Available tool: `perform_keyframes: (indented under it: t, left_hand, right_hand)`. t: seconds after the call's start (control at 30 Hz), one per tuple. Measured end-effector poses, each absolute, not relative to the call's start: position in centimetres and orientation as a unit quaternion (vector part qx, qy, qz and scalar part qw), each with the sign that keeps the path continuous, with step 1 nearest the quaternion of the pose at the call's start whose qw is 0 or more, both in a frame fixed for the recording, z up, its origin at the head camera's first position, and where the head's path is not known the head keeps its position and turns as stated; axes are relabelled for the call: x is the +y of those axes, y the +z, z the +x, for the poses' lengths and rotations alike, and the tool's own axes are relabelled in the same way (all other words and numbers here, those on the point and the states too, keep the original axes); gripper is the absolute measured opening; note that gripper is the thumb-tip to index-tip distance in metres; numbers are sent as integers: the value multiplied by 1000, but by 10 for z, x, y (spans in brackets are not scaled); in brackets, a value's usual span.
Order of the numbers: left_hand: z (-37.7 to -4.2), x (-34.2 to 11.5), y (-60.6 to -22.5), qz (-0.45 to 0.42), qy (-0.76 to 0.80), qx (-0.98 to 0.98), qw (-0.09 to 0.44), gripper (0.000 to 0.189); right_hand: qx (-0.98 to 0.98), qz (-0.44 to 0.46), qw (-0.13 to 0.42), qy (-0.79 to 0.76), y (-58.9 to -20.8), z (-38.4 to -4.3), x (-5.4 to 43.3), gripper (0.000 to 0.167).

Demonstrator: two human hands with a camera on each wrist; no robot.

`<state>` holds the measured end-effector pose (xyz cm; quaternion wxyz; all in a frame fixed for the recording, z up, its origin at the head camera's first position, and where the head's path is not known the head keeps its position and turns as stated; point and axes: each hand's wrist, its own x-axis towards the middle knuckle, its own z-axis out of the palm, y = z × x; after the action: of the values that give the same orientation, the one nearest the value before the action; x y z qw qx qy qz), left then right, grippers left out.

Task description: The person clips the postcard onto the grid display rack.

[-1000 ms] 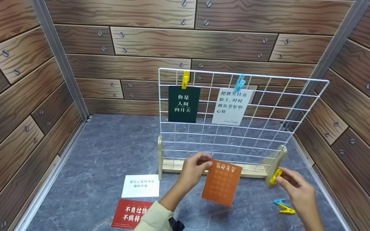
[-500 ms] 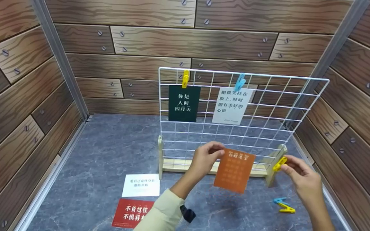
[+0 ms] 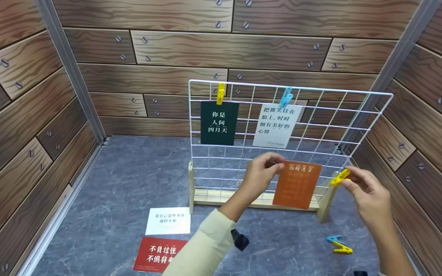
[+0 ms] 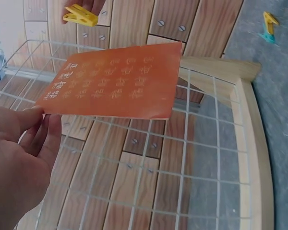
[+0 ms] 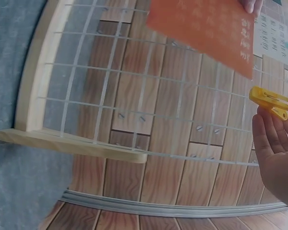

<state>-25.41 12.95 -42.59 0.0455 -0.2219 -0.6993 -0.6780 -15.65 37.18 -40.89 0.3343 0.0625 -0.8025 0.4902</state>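
Observation:
My left hand (image 3: 261, 172) pinches the upper left corner of an orange card (image 3: 297, 186) between thumb and fingers. The card hangs upright in front of the lower right part of a white wire grid rack (image 3: 320, 113). Just right of the card, my right hand (image 3: 370, 191) pinches a yellow clothespin (image 3: 340, 177), tilted, near the rack's right wooden foot (image 3: 325, 205). In the left wrist view the card (image 4: 115, 84) shows pale printed characters. The right wrist view has the clothespin (image 5: 270, 100) below the card's corner, apart from it.
On the grid, a yellow clothespin (image 3: 221, 94) holds a dark green card (image 3: 219, 124), and a blue clothespin (image 3: 286, 97) holds a white card (image 3: 276, 126). Another white card (image 3: 168, 222) and a red card (image 3: 155, 255) lie on the floor, left. Blue (image 3: 335, 240) and yellow (image 3: 342, 248) clothespins lie right.
My left hand has carried the orange card up and to the right, toward the grid's right side. My right hand has risen with the yellow clothespin. The hung cards stay in place.

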Motion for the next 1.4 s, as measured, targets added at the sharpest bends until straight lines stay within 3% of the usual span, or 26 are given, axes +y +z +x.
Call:
perform_keyframes:
  t: [0.5,0.9,1.4]
  left_hand:
    - [-264,159,-385,-275,-623,-723,117,9]
    - [-271,183,-351,-273,-632,-712,140,12]
    - [-282,204,-329,-264,-597,-740,161,13]
  right_hand:
    - [-799,60,339,493,-371,-168,370,39]
    - [-797,50,387,461,-351,-181,375,32]
    - [-777,66,404,478,-331,-197,382,33]
